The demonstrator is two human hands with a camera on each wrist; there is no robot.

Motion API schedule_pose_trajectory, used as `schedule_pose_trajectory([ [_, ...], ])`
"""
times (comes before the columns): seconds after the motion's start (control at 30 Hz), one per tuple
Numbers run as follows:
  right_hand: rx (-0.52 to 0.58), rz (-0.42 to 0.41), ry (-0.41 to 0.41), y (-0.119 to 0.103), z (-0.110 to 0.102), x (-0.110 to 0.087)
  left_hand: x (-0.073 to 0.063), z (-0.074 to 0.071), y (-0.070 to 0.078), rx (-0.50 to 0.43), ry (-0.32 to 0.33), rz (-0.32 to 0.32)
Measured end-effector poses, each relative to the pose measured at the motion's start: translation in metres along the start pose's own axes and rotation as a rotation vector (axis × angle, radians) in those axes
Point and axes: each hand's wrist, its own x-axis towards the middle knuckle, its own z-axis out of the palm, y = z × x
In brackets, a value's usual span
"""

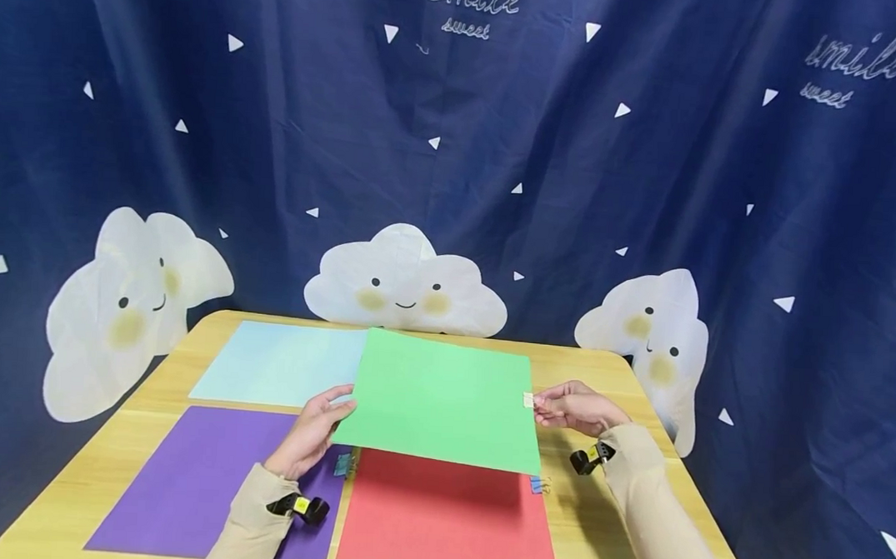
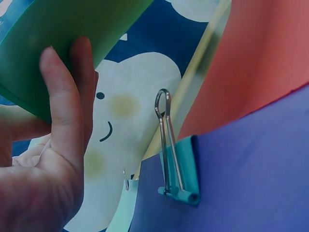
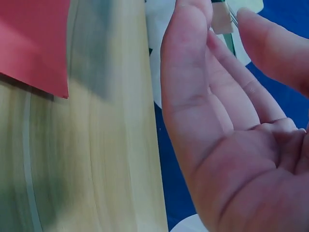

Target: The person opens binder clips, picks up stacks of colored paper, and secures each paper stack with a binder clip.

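A green paper stack (image 1: 443, 400) is held up, tilted, over the red paper (image 1: 449, 513). My left hand (image 1: 314, 428) grips its left edge, thumb on one face and fingers on the other; the left wrist view shows the green paper (image 2: 58, 43) bending slightly in that grip. On the right edge sits a beige binder clip (image 1: 529, 400), which my right hand (image 1: 573, 407) pinches by its handles. Fingers partly cover the beige clip (image 3: 222, 18) in the right wrist view.
Purple paper (image 1: 199, 485) with a teal binder clip (image 2: 181, 169) lies at the left, light blue paper (image 1: 279, 364) behind it. A blue binder clip (image 1: 537, 484) is on the red paper's right edge. All lie on a wooden table (image 1: 579, 535) before a dark blue curtain (image 1: 274, 138).
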Motion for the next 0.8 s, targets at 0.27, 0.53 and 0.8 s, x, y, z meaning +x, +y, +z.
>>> schedule_pose_trajectory([
  [0.27, 0.075, -0.036, -0.004, 0.005, 0.001, -0.004, 0.0, 0.004, 0.0, 0.013, 0.013, -0.004],
  [0.53, 0.122, -0.104, 0.029, 0.016, 0.018, -0.005, -0.002, 0.005, 0.0, -0.034, 0.009, -0.002],
  [0.8, 0.269, -0.15, -0.015, 0.024, 0.035, -0.001, 0.0, 0.004, 0.003, -0.027, 0.007, 0.013],
])
